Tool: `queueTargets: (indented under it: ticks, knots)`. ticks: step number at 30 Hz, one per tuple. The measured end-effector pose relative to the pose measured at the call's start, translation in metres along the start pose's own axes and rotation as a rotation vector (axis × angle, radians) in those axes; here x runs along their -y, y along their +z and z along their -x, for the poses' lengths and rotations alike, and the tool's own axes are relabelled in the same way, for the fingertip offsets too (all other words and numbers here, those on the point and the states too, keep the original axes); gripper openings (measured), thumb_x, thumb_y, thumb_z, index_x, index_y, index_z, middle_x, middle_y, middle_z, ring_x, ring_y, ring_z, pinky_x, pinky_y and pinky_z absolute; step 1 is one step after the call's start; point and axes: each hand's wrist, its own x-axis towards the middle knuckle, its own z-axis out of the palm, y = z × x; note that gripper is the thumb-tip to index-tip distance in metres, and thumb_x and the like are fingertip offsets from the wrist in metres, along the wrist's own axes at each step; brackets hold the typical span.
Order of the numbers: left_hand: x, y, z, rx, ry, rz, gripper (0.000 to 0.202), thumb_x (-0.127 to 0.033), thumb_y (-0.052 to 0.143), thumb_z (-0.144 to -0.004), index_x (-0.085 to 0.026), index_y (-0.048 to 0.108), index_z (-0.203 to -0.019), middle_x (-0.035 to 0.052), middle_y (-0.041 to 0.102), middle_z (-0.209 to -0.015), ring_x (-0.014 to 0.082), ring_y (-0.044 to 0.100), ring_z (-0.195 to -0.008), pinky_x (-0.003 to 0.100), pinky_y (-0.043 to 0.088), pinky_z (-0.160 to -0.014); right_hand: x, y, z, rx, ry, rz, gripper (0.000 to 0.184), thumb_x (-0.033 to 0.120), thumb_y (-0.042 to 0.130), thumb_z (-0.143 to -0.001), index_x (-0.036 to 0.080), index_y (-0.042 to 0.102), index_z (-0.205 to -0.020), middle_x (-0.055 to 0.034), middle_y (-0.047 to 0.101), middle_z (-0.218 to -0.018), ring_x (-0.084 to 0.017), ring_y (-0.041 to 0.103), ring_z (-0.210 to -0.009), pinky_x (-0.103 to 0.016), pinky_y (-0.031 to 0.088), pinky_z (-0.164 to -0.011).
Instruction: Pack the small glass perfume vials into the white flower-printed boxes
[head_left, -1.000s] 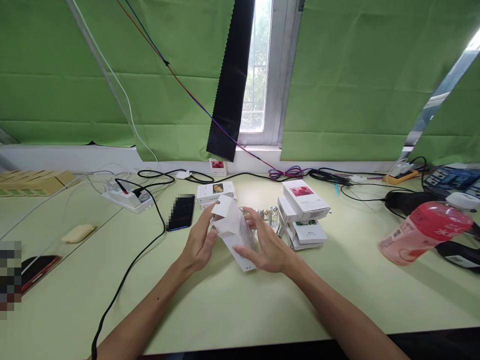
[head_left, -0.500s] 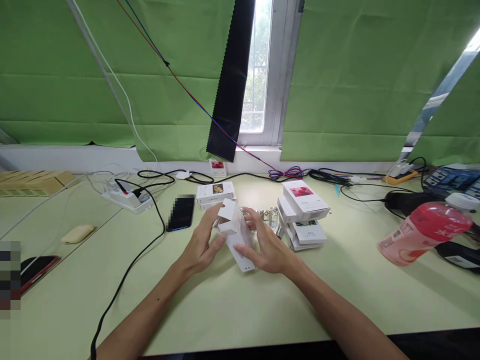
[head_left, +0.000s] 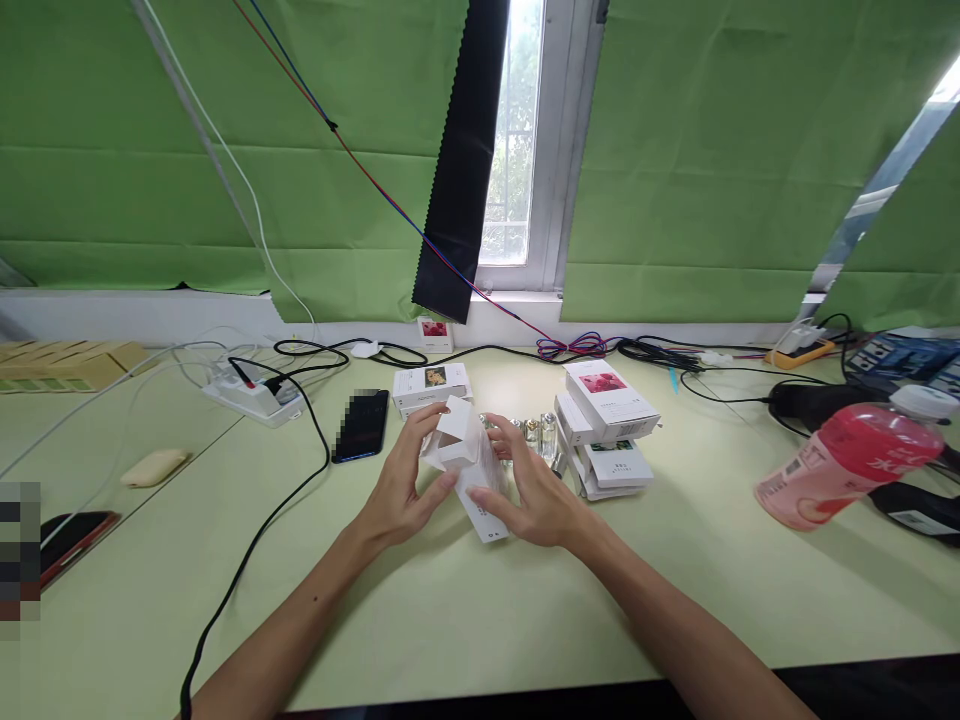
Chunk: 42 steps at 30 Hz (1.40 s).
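A white cardboard box [head_left: 478,480] is tilted between my two hands in the middle of the table, its end flaps raised at the upper left. My left hand [head_left: 409,490] grips the open end, with the fingers behind the flap and the thumb at the front. My right hand [head_left: 529,488] holds the box's right side, thumb on its front face and fingers curled behind. Just beyond my right fingers stand several small glass bottles [head_left: 547,432], partly hidden by that hand. The inside of the box cannot be made out.
To the right is a stack of white boxes [head_left: 611,400], and another white box pile [head_left: 431,385] lies behind my left hand. A phone [head_left: 361,425], a power strip [head_left: 255,395] and a black cable [head_left: 262,535] are on the left. A pink drink bottle [head_left: 844,465] stands far right.
My left fingers and thumb have shifted slightly on the box's open end. The box has moved very little, and my right hand keeps its place.
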Motion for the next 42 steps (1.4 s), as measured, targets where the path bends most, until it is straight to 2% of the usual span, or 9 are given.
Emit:
queueTargets:
  ticks: [7, 23, 42]
  knots:
    - [-0.0004, -0.0011, -0.0014, -0.043, 0.007, -0.013, 0.05, -0.03, 0.056, -0.095, -0.024, 0.041, -0.143, 0.0161, 0.049, -0.143, 0.0318, 0.047, -0.135, 0.052, 0.044, -0.109, 0.0002, -0.0003, -0.0006, -0.017, -0.011, -0.012, 0.077, 0.035, 0.065, -0.094, 0.025, 0.017, -0.153, -0.013, 0.054, -0.135, -0.026, 0.059, -0.116, -0.049, 0.05, -0.104]
    - [-0.0076, -0.0022, -0.0052, -0.026, 0.016, -0.057, 0.042, -0.029, 0.061, -0.093, -0.024, 0.051, -0.133, 0.0148, 0.054, -0.136, 0.0302, 0.053, -0.129, 0.049, 0.047, -0.105, -0.0039, -0.0001, 0.0005, -0.012, -0.011, 0.001, 0.079, 0.034, 0.064, -0.094, 0.024, 0.015, -0.155, -0.0159, 0.046, -0.149, -0.028, 0.051, -0.132, -0.051, 0.044, -0.112]
    - [-0.0083, -0.0035, -0.0051, -0.017, 0.043, -0.088, 0.037, -0.028, 0.065, -0.09, -0.023, 0.054, -0.125, 0.0147, 0.055, -0.133, 0.0301, 0.056, -0.124, 0.046, 0.051, -0.098, -0.0032, 0.0003, 0.0011, 0.003, 0.008, 0.006, 0.079, 0.035, 0.064, -0.095, 0.024, 0.015, -0.155, -0.0152, 0.047, -0.148, -0.028, 0.053, -0.13, -0.05, 0.046, -0.11]
